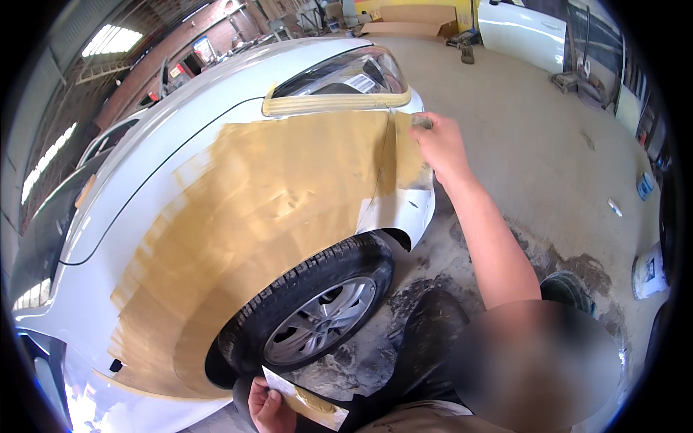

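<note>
Head view: well right of the wheel (321, 325) sit one white bucket (651, 272) and one blue tin (644, 186); far beyond it, one box (411, 19) and one white door (520, 36). A dark trouser leg (432, 332) stands just right of the wheel. Up and right of the wheel, the right arm is stretched out, its hand (442, 144) pinching one small pad (421, 123) at the edge of the tan filler (289, 173) on the car (231, 79). Below the wheel, the left hand (271, 410) grips one filler-smeared card (307, 401), thumb on top.
</note>
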Tool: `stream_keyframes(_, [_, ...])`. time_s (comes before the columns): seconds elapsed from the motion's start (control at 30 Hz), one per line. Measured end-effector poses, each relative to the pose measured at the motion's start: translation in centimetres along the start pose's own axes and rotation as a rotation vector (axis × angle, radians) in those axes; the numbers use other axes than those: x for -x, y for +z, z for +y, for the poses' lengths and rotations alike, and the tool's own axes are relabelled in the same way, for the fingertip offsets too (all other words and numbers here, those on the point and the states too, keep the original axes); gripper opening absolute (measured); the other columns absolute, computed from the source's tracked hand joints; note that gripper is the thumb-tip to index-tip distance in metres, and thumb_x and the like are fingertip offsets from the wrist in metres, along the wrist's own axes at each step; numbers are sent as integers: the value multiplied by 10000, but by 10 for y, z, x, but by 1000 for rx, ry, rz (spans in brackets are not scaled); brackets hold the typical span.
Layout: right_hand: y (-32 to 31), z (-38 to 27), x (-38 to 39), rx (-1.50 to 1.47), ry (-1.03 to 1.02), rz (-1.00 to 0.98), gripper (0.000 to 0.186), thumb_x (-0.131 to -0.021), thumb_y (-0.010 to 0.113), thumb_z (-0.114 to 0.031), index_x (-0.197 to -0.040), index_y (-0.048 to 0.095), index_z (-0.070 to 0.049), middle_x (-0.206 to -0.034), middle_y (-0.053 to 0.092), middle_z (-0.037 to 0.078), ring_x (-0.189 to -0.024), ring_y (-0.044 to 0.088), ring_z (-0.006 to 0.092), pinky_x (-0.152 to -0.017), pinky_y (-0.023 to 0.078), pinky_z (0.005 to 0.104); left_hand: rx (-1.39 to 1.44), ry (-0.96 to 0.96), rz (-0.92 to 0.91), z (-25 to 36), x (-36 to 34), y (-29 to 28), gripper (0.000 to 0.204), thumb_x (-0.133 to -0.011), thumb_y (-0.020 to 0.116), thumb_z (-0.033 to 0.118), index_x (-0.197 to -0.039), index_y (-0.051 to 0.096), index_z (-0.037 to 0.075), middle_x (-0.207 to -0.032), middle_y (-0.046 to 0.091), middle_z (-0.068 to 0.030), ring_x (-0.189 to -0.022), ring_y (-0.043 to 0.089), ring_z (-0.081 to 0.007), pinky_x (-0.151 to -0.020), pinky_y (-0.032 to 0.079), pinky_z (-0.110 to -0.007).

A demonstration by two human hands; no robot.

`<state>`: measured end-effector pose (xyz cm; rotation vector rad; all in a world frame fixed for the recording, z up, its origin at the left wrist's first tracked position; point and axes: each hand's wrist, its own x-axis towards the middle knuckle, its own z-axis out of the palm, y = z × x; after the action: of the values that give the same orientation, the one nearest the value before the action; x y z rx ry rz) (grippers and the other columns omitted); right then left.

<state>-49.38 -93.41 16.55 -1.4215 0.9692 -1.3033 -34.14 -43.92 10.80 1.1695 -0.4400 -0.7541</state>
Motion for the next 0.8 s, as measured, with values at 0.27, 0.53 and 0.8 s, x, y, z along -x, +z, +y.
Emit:
stream_keyframes(0.27, [6,-10,-30,15,30,-62,261,-783,678,-11,-1018,730,92,-849,709,118,-741,668,184,-693,519,329,152,-18,-21,-8,2,-11,137,-982,606,47,-1111,561,58,-1074,643,-74,-1033,608,-196,-976,478,-371])
stream_keyframes(0.53, [21,-12,-36,100,18,-38,254,-765,665,0,-989,733,99,-828,699,115,-706,640,171,-656,496,326,182,-26,-3,-15,1,-27,115,-992,590,33,-1100,558,52,-1055,647,-80,-987,629,-194,-930,512,-357])
stream_keyframes(0.8, [32,-17,-33,385,-151,-14,151,-755,627,-17,-830,739,51,-635,605,25,-548,523,105,-518,396,316,220,100,38,-24,-6,-29,172,-962,609,71,-1086,501,23,-1053,692,-128,-971,684,-208,-925,533,-345])
